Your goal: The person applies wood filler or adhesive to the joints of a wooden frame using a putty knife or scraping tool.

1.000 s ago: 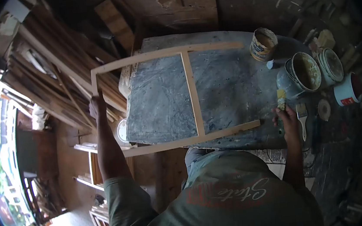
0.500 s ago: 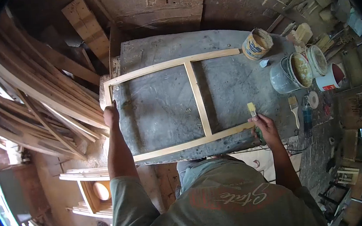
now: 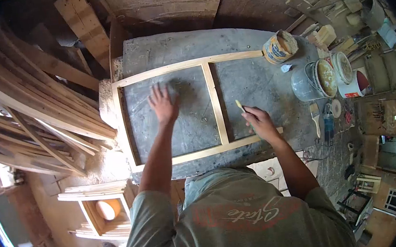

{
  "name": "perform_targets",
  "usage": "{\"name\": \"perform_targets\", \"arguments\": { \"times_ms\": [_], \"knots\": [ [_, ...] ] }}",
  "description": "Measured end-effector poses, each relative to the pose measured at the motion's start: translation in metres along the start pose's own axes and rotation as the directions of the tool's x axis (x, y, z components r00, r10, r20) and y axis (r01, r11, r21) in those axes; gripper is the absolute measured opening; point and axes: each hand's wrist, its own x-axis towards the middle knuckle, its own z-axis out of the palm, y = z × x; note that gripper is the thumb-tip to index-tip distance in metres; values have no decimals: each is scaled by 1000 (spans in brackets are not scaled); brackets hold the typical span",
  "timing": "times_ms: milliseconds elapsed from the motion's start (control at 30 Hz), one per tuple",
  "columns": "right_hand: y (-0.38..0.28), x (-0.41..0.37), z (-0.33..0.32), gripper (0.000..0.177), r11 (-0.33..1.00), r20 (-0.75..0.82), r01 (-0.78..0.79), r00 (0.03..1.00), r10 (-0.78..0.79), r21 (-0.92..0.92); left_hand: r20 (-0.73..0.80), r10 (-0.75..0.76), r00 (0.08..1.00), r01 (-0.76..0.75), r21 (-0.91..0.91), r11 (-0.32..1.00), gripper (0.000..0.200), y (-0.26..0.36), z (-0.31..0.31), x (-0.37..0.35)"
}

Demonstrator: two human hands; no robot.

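A light wooden frame with a crossbar and gently curved long rails lies on the grey worktable. Over the frame's left opening, my left hand is open with its fingers spread, holding nothing. My right hand is closed round a small paintbrush with pale yellow bristles, which points up and to the left. That hand is over the right opening, just above the near rail. Most of the brush's handle is hidden in my fingers.
At the table's right stand an open tin, a grey bucket and a white bucket. A wider brush lies by a roll of tape. Long curved boards are stacked on the left.
My left hand has let go of the frame's left end and moved right, over the opening. My right hand has moved left and away from me with the brush.
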Motion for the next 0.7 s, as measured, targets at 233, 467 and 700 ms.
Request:
{"name": "perform_targets", "arguments": {
  "times_ms": [233, 467, 700],
  "knots": [
    [-12, 90, 15, 39, 910, -57, 245, 959, -279, -335, -70, 118, 991, -112, 81, 990, 66, 34, 28, 44],
    [-13, 203, 11, 37, 796, -76, 328, 904, -421, -509, 48, 44, 998, -50, 131, 990, 68, 36, 33, 56],
    [-12, 238, 25, 36, 750, -41, 362, 887, -459, -554, 98, 19, 995, -34, 153, 988, 68, 37, 30, 59]
  ]
}}
